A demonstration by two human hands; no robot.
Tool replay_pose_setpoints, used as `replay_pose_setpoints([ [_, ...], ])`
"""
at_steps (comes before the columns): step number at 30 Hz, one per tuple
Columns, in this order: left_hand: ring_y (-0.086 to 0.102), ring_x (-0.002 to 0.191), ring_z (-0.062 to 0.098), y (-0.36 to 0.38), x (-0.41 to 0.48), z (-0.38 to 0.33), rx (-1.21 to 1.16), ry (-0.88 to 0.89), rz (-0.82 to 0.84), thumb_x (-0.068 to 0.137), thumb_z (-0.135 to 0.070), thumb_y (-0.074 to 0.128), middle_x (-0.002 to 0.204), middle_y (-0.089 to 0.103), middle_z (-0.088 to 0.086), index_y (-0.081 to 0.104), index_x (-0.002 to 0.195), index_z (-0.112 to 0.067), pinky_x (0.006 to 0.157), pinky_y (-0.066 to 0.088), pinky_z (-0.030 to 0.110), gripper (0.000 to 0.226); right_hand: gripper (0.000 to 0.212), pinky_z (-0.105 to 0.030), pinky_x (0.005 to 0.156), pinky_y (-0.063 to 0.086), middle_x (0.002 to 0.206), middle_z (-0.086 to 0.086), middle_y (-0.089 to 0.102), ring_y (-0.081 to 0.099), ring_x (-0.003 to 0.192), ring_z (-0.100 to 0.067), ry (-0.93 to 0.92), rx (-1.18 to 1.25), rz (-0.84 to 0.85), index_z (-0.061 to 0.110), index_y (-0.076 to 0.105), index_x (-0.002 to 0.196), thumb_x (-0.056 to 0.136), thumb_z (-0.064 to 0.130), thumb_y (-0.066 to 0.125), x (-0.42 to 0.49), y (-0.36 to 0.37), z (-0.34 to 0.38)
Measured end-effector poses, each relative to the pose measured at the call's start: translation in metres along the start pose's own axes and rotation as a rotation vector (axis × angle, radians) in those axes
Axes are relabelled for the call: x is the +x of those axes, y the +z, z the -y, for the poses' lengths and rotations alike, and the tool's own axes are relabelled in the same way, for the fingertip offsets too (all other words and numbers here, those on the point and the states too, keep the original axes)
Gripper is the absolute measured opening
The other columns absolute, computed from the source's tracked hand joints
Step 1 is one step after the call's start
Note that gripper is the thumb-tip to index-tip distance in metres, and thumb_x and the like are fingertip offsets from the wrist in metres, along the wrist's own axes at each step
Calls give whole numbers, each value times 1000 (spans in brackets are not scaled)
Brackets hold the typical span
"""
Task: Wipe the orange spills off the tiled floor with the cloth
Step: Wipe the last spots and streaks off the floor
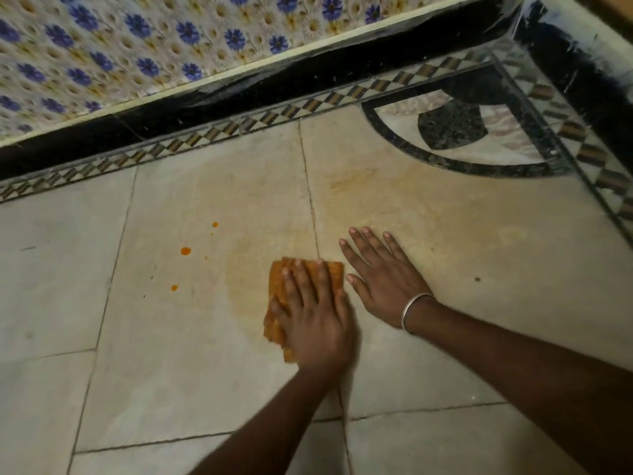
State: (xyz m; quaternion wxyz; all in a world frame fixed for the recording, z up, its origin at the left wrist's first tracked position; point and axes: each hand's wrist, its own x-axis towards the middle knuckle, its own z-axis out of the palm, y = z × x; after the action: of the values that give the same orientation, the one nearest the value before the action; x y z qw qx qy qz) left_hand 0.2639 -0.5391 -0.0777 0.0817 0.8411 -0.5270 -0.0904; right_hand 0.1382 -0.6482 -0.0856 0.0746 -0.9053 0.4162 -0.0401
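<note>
Pressing down on the cloth (334,274), the left hand (313,317) lies flat with its fingers straight and slightly spread, covering most of the fabric and not curled round it. The cloth sits near the middle of the tiled floor (171,371), just left of a grout line. It is folded into a thick oblong whose long axis runs roughly from 6 to 12 o'clock, leaning a little toward 1, with its short far edge facing the black skirting (239,97) at 12. The fabric is ribbed and stained orange all over.

At 3 o'clock from the cloth, just beside it, the right hand (383,282) rests palm-down on the bare tile, fingers wide and straight, holding nothing; a silver bangle (416,310) circles its wrist.

A pale orange smear (245,286) spreads from under the cloth toward 9 o'clock. Farther that way lie three small orange drops (185,251), apart from the cloth. A faint orange streak (349,181) marks the tile at 1 o'clock.
</note>
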Motion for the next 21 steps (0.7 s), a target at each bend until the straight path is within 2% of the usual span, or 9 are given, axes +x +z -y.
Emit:
replay_pose_setpoints([
  [3, -17, 160, 21, -4, 51, 0, 63, 160, 36, 108, -56, 14, 174, -10, -1, 0, 165, -39, 127, -5, 58, 61, 66, -49, 125, 11, 167, -7, 15, 11, 155, -23, 8, -16, 4, 13, 20, 159, 102, 46, 21, 0, 0, 0],
  [6, -17, 160, 19, -24, 98, 33, 82, 185, 82, 107, -61, 9, 174, -11, -3, -4, 164, -41, 127, -4, 59, 62, 67, -47, 126, 10, 168, -6, 13, 9, 155, -22, 16, -33, 11, 11, 16, 159, 103, 47, 20, -1, -1, 0],
  [9, -15, 160, 21, -41, 102, 76, 25, 31, 79, 105, -61, 8, 175, -9, 0, -2, 165, -37, 127, -4, 59, 66, 67, -46, 126, 7, 168, -5, 12, 8, 155, -21, 17, -24, 18, 12, 14, 160, 103, 48, 20, -1, -1, 0],
  [11, -13, 160, 22, -40, 70, 92, -2, -111, 30, 105, -59, 7, 175, -8, 1, -3, 166, -35, 127, -1, 60, 66, 68, -47, 126, 8, 168, -6, 13, 9, 155, -21, 19, -32, 16, 11, 15, 159, 103, 48, 20, -1, -1, 1],
  [13, -12, 161, 24, -31, 21, 83, -4, -231, -18, 105, -56, 7, 175, -6, 4, -2, 166, -31, 127, 2, 62, 67, 68, -48, 125, 10, 167, -7, 14, 10, 155, -22, 30, -31, 17, 10, 17, 159, 103, 47, 20, -2, -1, 1],
  [15, -10, 161, 28, -21, -17, 58, 11, -262, -35, 104, -56, 9, 175, -5, 7, 0, 167, -26, 126, 5, 64, 70, 68, -48, 125, 11, 167, -7, 15, 11, 155, -23, 33, -31, 18, 10, 18, 159, 102, 47, 20, -2, -1, 2],
  [18, -16, 160, 29, -3, -25, 20, 11, -144, 4, 104, -60, 11, 174, -12, 7, -2, 167, -26, 126, -4, 62, 72, 68, -49, 125, 12, 167, -7, 15, 11, 155, -23, 28, -31, 16, 10, 19, 159, 102, 47, 19, -1, 0, 2],
  [21, -23, 159, 22, -6, 19, 15, 65, 109, 34, 107, -61, 12, 173, -16, 2, -4, 165, -34, 127, -10, 56, 66, 68, -49, 124, 13, 166, -8, 19, 14, 154, -24, 21, -47, 20, 9, 23, 158, 102, 47, 20, 0, -2, 2],
])
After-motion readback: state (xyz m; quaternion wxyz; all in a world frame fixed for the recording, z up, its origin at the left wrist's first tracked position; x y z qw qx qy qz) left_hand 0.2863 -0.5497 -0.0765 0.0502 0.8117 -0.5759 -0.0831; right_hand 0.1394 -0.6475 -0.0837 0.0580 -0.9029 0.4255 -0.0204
